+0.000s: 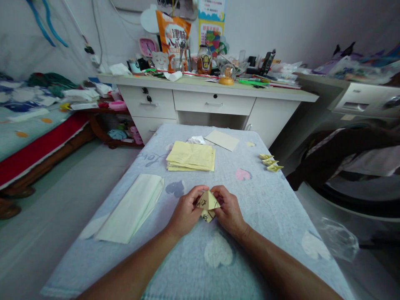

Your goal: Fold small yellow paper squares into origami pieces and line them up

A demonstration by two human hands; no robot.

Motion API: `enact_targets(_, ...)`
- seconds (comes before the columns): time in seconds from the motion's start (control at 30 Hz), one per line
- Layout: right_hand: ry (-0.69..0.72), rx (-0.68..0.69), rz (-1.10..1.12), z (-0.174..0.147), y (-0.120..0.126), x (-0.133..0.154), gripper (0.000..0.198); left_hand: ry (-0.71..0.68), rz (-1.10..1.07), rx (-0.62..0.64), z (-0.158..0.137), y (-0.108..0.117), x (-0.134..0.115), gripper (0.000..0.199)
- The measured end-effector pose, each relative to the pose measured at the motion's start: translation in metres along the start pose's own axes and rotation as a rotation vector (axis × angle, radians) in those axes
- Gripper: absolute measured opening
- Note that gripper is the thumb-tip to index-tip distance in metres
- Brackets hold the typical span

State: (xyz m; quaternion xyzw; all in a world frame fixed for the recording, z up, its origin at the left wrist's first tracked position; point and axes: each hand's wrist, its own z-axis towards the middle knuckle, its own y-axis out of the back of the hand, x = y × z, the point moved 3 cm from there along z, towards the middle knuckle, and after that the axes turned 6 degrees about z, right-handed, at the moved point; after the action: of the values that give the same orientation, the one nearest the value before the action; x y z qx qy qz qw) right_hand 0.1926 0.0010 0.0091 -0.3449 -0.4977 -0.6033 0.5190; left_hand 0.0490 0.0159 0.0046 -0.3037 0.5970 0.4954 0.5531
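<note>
Between my two hands is a small folded yellow paper (208,201) with dark handwritten marks, its top raised to a peak. My left hand (186,211) pinches its left side, and my right hand (230,212) grips the right side; both are closed on it just above the cloth. Beyond them lies a stack of yellow paper sheets (191,156). To the left rests a folded pale green-white paper bundle (133,208). Several finished-looking folded yellow paper pieces (270,162) sit in a row near the table's right edge.
A blue cloth with hearts covers the table (262,246). At its far end lie a cream card (222,140) and a crumpled white tissue (196,140). Behind stands a cluttered white desk (215,102). A washing machine (359,100) is at right, a bed (37,137) at left.
</note>
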Motion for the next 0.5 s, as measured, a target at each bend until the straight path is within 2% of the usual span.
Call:
enact_targets(0.2, 0.149, -0.010, 0.001, -0.0029, 0.0035, 0.0025, 0.036, 0.051, -0.247, -0.025, 0.0025, 0.0004, 0.0013, 0.032)
enact_targets(0.37, 0.252, -0.006, -0.029, -0.0028, 0.0060, 0.0077, 0.035, 0.049, -0.260, -0.034, 0.0012, 0.0031, -0.0023, 0.025)
enact_targets(0.5, 0.232, 0.015, -0.028, -0.0026, 0.0074, 0.0097, 0.031, 0.068, -0.250, -0.008, -0.0012, 0.0057, -0.0053, 0.021)
